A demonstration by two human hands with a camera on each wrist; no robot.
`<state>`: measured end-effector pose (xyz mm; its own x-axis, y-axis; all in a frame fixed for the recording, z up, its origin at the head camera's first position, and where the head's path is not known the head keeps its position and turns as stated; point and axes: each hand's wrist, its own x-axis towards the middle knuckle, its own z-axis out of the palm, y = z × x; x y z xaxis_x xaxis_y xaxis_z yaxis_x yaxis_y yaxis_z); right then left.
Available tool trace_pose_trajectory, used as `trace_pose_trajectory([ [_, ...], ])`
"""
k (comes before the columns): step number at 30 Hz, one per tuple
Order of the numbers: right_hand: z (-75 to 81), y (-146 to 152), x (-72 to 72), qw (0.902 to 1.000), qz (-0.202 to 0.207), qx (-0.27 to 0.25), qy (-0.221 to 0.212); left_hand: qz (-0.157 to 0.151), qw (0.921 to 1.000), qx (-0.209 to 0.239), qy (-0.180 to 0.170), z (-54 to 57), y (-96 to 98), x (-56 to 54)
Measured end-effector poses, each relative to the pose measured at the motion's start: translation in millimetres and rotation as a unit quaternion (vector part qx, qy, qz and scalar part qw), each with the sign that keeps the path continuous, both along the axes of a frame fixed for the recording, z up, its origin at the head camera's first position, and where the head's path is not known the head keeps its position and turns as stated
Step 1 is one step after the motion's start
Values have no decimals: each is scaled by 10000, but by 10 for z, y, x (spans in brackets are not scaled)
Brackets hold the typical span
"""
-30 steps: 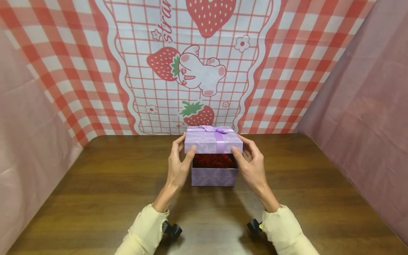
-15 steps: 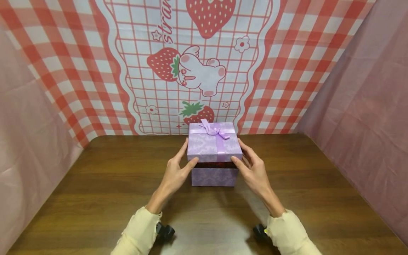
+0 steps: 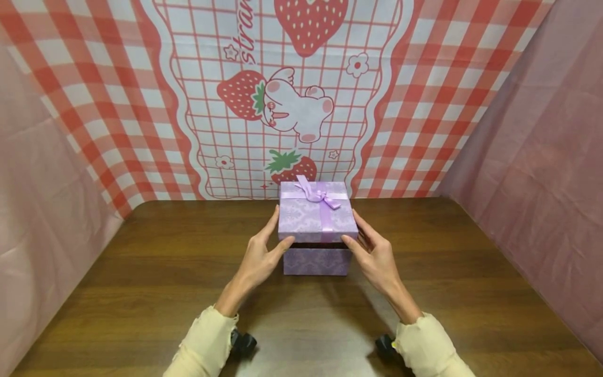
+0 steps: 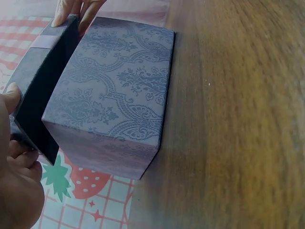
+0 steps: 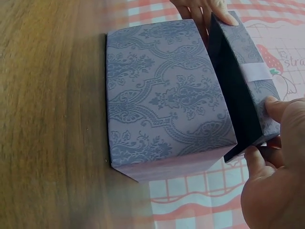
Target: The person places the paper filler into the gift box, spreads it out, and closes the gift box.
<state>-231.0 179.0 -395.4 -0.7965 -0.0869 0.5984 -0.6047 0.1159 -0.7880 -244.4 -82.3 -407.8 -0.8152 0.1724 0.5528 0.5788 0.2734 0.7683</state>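
A purple patterned gift box (image 3: 315,262) stands on the table. Just above its opening is the matching box lid (image 3: 301,222), topped with a lilac ribbon bow (image 3: 317,195). My left hand (image 3: 256,256) grips the lid's left side, thumb on the front edge and fingers along the side. On the right side my right hand (image 3: 374,256) holds it the same way. Both wrist views show a dark gap between the lid (image 4: 43,76) and the box body (image 5: 167,95), so the lid is held off the rim and a little tilted. The box's inside is hidden.
The brown wooden table (image 3: 165,293) runs under the box. Behind it hangs a red and white checked cloth (image 3: 414,120) with strawberry prints. Pink cloth (image 3: 532,173) closes off both sides.
Both hands have lowered the lid toward the box and levelled it, so its top now shows more. The red filling seen a second ago is now covered. The box body has stayed put.
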Motion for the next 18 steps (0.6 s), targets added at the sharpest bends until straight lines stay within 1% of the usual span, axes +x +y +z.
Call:
trace_pose_trajectory([
  [11,-52,16,10,10000,-48,19,-4,-52,9999,-60,-113,-32,3,9],
  [18,-124,32,21,9997,-138,195,58,-73,9995,-174,-238,-81,1,26],
])
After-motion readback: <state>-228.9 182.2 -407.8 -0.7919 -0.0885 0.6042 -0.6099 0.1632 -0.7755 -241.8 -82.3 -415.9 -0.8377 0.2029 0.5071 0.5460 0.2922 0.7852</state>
